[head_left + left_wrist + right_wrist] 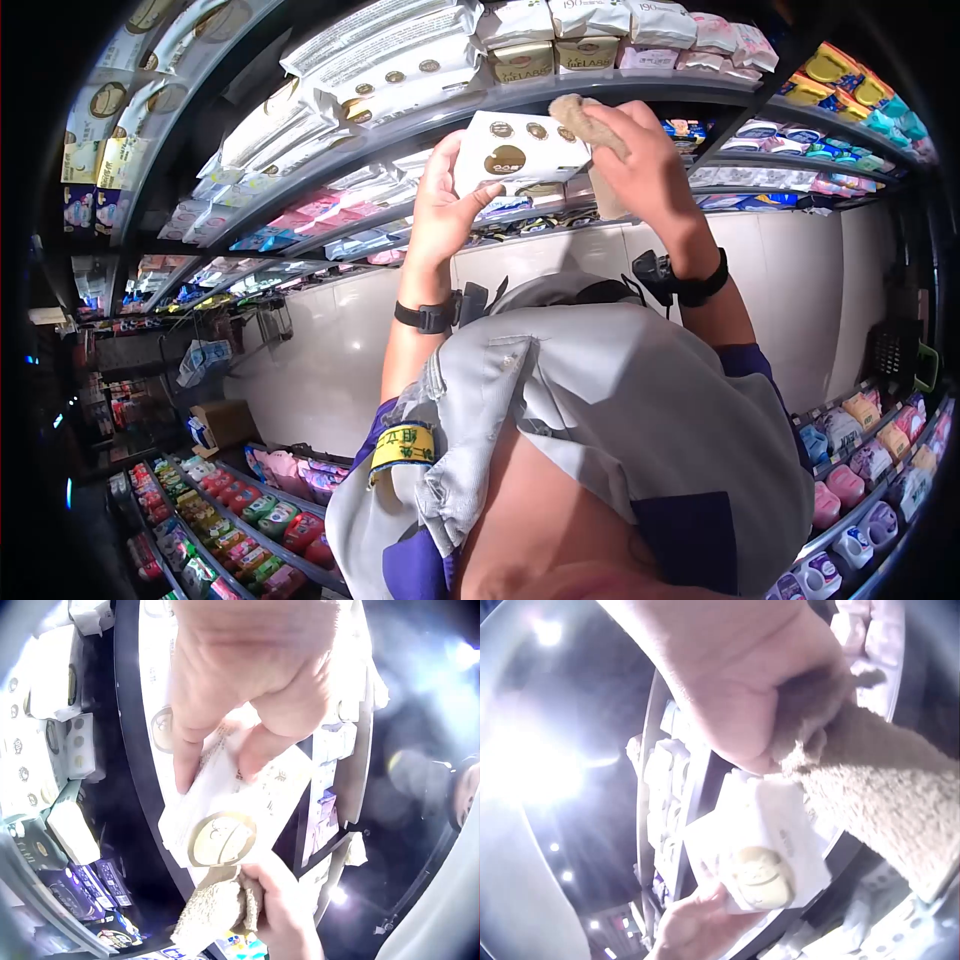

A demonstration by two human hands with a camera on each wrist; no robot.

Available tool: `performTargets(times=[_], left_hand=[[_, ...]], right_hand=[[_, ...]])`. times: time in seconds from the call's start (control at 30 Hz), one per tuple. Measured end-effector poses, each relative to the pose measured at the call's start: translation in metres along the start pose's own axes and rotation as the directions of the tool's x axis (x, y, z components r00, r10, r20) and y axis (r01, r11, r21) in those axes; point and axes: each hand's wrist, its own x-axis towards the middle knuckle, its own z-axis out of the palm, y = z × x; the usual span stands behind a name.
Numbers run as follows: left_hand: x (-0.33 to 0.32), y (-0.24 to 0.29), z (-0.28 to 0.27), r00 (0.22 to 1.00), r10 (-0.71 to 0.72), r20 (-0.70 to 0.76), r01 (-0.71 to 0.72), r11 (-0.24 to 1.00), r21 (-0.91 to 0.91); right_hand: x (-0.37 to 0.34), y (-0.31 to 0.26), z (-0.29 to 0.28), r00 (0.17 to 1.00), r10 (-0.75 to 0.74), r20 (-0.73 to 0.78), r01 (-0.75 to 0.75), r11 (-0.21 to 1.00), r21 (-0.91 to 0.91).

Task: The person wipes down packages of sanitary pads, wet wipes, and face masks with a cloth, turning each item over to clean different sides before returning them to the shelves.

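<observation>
My left hand (442, 207) grips a white tissue pack (545, 150) with gold oval prints, thumb in front and fingers behind its left end. In the left wrist view the fingers and thumb pinch that pack from both sides. A tan terry cloth (590, 125) is bunched in my right hand (645, 165), close to the pack's right end. The right wrist view shows the cloth (885, 791) hanging out of the curled fingers, with the pack (761, 862) just below. Part of the pack's back is hidden by the left hand.
A shelf edge (420, 145) runs behind the hands, with white tissue packs (390, 75) stacked on it. Lower shelves hold pink and blue packs. Behind me stand bottles (300, 530) on racks and a cardboard box (225, 422). Pale floor tiles (330, 340) lie below.
</observation>
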Motion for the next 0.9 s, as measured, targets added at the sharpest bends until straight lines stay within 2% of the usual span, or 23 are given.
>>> performTargets(times=[0.07,0.1,0.13,0.2,0.27,0.33,0.4,0.5,0.57,0.63,0.67,0.73,0.8,0.9], left_hand=[[0.000,-0.002,-0.002,1.000,0.020,0.000,-0.020,0.999,-0.025],[0.001,0.003,-0.001,0.998,0.057,0.023,-0.059,0.991,0.121],[0.002,0.006,0.000,0.998,0.055,0.016,-0.056,0.991,0.119],[0.004,0.007,0.003,0.997,0.060,0.043,-0.070,0.952,0.299],[0.006,0.010,0.010,0.997,0.052,0.061,-0.069,0.946,0.316],[0.006,0.015,0.017,0.992,0.098,0.080,-0.115,0.965,0.237],[0.007,0.014,0.015,0.991,0.109,0.077,-0.123,0.969,0.215],[0.005,0.006,0.005,0.999,0.023,0.033,-0.028,0.986,0.166],[0.005,0.002,0.003,0.999,0.030,0.015,-0.031,0.996,0.084],[0.007,0.004,0.007,1.000,-0.006,-0.020,0.005,0.999,-0.044],[0.007,0.007,0.008,0.998,-0.061,-0.035,0.058,0.994,-0.093],[0.009,0.008,0.009,0.993,-0.105,-0.043,0.099,0.987,-0.123],[0.009,0.010,0.014,0.981,-0.179,-0.074,0.157,0.958,-0.241],[0.007,0.013,0.015,0.970,-0.239,-0.052,0.210,0.922,-0.326]], right_hand=[[-0.001,0.010,-0.009,1.000,0.003,-0.013,-0.004,0.997,-0.076],[0.001,-0.003,-0.016,0.999,0.049,-0.012,-0.050,0.994,-0.097],[0.003,-0.009,-0.017,0.999,0.036,-0.041,-0.039,0.997,-0.074],[0.008,-0.031,-0.015,0.996,-0.063,-0.068,0.062,0.998,-0.023],[0.009,-0.046,-0.005,0.982,-0.189,-0.021,0.190,0.967,0.171],[0.008,-0.056,0.002,0.949,-0.315,0.020,0.311,0.946,0.095],[0.008,-0.048,0.008,0.944,-0.329,-0.030,0.331,0.942,0.065],[0.006,-0.023,0.004,0.998,-0.057,0.039,0.052,0.992,0.116],[0.004,0.003,0.001,1.000,-0.009,0.027,0.010,1.000,-0.012],[0.005,-0.003,-0.004,0.999,0.007,-0.050,-0.011,0.997,-0.079],[0.006,-0.010,-0.005,0.999,0.003,-0.043,-0.006,0.997,-0.081],[0.007,-0.031,0.000,0.982,-0.073,-0.175,0.071,0.997,-0.019],[0.005,-0.044,0.011,0.965,-0.211,-0.154,0.213,0.977,0.002],[-0.003,-0.054,0.031,0.946,-0.323,-0.015,0.323,0.946,-0.009]])
